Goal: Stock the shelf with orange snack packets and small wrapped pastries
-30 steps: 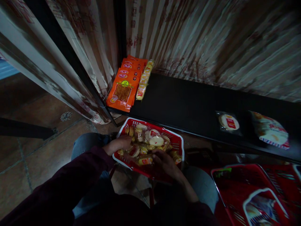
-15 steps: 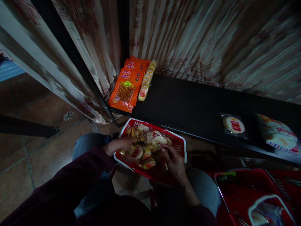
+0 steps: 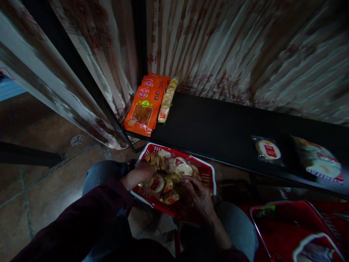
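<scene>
A red plastic basket (image 3: 208,174) rests on my lap, filled with several small wrapped snack packets (image 3: 174,171). My left hand (image 3: 141,173) reaches into the basket's left side, fingers curled among the packets. My right hand (image 3: 198,194) lies in the basket's near right part, fingers bent over the packets; what each hand holds is hidden in the dim light.
A black shelf (image 3: 218,127) runs ahead. Orange snack packs (image 3: 143,109) and a row of yellow packets (image 3: 166,102) lie at its left end. A round wrapped cracker (image 3: 268,150) and a larger bag (image 3: 317,160) lie at its right. Another red basket (image 3: 286,229) sits lower right.
My right hand has shifted from the basket's front middle to its right side. The left hand has moved slightly further in among the packets. The view has tilted slightly downward.
</scene>
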### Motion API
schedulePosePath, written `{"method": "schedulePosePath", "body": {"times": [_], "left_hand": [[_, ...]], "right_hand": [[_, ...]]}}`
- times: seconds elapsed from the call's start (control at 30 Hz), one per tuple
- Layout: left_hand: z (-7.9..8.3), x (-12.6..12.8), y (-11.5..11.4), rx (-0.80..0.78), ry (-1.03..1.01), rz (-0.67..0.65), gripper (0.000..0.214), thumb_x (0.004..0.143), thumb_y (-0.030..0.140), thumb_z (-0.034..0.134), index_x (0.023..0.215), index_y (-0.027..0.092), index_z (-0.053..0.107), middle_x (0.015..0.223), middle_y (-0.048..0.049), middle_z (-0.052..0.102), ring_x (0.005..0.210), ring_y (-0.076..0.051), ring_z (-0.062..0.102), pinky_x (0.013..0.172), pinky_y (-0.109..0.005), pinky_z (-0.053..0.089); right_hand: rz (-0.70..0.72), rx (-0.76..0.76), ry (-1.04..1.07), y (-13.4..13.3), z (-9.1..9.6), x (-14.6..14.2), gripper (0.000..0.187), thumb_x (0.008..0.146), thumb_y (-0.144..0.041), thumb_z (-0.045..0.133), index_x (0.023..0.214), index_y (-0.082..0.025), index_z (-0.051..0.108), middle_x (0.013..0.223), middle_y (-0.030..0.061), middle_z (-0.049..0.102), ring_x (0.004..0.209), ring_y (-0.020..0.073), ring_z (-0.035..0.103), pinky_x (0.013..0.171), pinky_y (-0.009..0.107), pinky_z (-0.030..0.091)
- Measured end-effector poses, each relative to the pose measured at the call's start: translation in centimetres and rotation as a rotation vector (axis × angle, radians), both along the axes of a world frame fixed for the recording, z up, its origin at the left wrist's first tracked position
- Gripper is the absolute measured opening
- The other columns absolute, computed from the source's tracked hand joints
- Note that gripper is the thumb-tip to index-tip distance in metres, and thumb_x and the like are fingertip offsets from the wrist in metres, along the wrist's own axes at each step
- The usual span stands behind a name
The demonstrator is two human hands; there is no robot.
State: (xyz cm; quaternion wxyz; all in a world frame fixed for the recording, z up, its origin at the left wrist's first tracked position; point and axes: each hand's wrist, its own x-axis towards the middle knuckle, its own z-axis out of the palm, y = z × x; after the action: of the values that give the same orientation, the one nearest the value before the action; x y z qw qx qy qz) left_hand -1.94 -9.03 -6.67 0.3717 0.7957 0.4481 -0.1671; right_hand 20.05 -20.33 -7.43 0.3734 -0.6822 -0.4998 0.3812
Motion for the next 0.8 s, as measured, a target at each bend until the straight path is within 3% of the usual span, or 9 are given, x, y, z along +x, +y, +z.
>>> {"method": "schedulePosePath", "body": {"times": [0.07, 0.13, 0.2, 0.3, 0.5, 0.67, 0.8], "left_hand": [[1.4, -0.1, 0.9, -0.004, 0.117, -0.091, 0.016, 0.066, 0.009, 0.057, 0.075, 0.016, 0.068, 0.084, -0.0131, 0.07, 0.085, -0.029, 0.065, 0.076, -0.039, 0.05], [2.9, -0.3, 1.8, -0.022, 0.02, -0.108, 0.026, 0.073, 0.016, 0.05, 0.094, 0.02, 0.066, 0.097, -0.0087, 0.069, 0.09, -0.025, 0.064, 0.077, -0.033, 0.049], [4.0, -0.3, 2.5, -0.094, -0.062, -0.05, 0.034, 0.075, 0.018, 0.048, 0.105, 0.022, 0.062, 0.102, -0.0053, 0.067, 0.092, -0.022, 0.062, 0.077, -0.03, 0.048], [4.8, 0.5, 2.9, -0.251, -0.303, 0.051, 0.032, 0.074, 0.016, 0.049, 0.104, 0.02, 0.061, 0.101, -0.0027, 0.065, 0.088, -0.017, 0.06, 0.075, -0.025, 0.047], [3.1, 3.1, 1.5, -0.64, -0.647, 0.365, 0.026, 0.08, 0.017, 0.052, 0.105, 0.016, 0.054, 0.101, -0.0026, 0.06, 0.073, -0.009, 0.058, 0.065, -0.021, 0.048], [1.8, 4.1, 0.7, -0.73, -0.65, 0.458, 0.032, 0.079, 0.011, 0.054, 0.11, 0.017, 0.053, 0.096, -0.0016, 0.061, 0.073, -0.008, 0.059, 0.066, -0.021, 0.049], [0.8, 4.3, 0.7, -0.776, -0.615, 0.529, 0.033, 0.081, 0.017, 0.06, 0.113, 0.017, 0.053, 0.083, 0.0, 0.062, 0.067, -0.01, 0.061, 0.067, -0.025, 0.05]], "right_hand": [[-0.003, -0.01, 0.022, -0.1, -0.3, 0.0, 0.034, 0.081, -0.053, 0.057, 0.086, -0.021, 0.07, 0.085, 0.0075, 0.074, 0.077, 0.0234, 0.069, 0.072, 0.035, 0.056], [0.002, -0.026, 0.035, -0.1, -0.4, 0.0, 0.035, 0.081, -0.053, 0.057, 0.087, -0.021, 0.07, 0.086, 0.0079, 0.074, 0.079, 0.0238, 0.069, 0.073, 0.036, 0.057], [0.001, -0.05, 0.054, 0.1, -0.3, -0.1, 0.036, 0.08, -0.054, 0.058, 0.087, -0.021, 0.069, 0.086, 0.0081, 0.074, 0.078, 0.0238, 0.069, 0.073, 0.036, 0.056], [-0.001, -0.098, 0.137, 0.5, 0.3, -0.3, 0.041, 0.079, -0.057, 0.058, 0.093, -0.02, 0.068, 0.083, 0.0076, 0.074, 0.075, 0.0235, 0.069, 0.073, 0.037, 0.056], [-0.075, -0.151, 0.246, 1.0, 1.0, -0.3, 0.054, 0.07, -0.062, 0.064, 0.101, -0.017, 0.069, 0.092, 0.0104, 0.074, 0.086, 0.0278, 0.069, 0.075, 0.039, 0.057], [-0.125, -0.166, 0.283, 1.0, -0.2, 0.4, 0.054, 0.069, -0.06, 0.066, 0.104, -0.019, 0.068, 0.091, 0.0084, 0.073, 0.081, 0.0257, 0.068, 0.072, 0.038, 0.057], [-0.19, -0.147, 0.322, 1.0, -1.0, 0.6, 0.052, 0.068, -0.057, 0.069, 0.105, -0.019, 0.065, 0.09, 0.0069, 0.071, 0.079, 0.0242, 0.068, 0.072, 0.038, 0.057]]}}
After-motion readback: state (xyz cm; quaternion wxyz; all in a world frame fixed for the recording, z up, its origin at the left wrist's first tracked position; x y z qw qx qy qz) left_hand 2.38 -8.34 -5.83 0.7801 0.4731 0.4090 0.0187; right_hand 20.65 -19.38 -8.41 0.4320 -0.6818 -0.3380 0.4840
